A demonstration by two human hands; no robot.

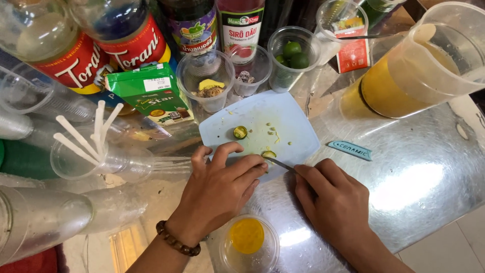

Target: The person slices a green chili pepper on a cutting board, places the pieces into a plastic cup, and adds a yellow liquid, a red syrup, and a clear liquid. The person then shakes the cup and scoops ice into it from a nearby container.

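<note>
A small green citrus fruit is being cut on the pale blue cutting board [283, 126] at the centre of the frame. The left hand [220, 194] lies curled over the near edge of the board, its fingertips pinning a lime half [269, 154] in place. The right hand [336, 202] is closed around the handle of a small knife [279, 163], whose thin blade points left and meets the fruit just beside the left fingertips. A second lime half [240, 132] lies cut face up nearer the middle of the board, with seeds and bits of pulp scattered around it.

Judging by this, the slicing step is under way, and the next stroke calls for a short, controlled draw of the blade with the left fingertips kept clear, since they sit very near the edge.

Whole limes wait in a clear plastic cup [290, 55] at the top centre. A lidded cup [247, 242] with orange contents stands on the metal counter [419, 177] between the wrists.
</note>
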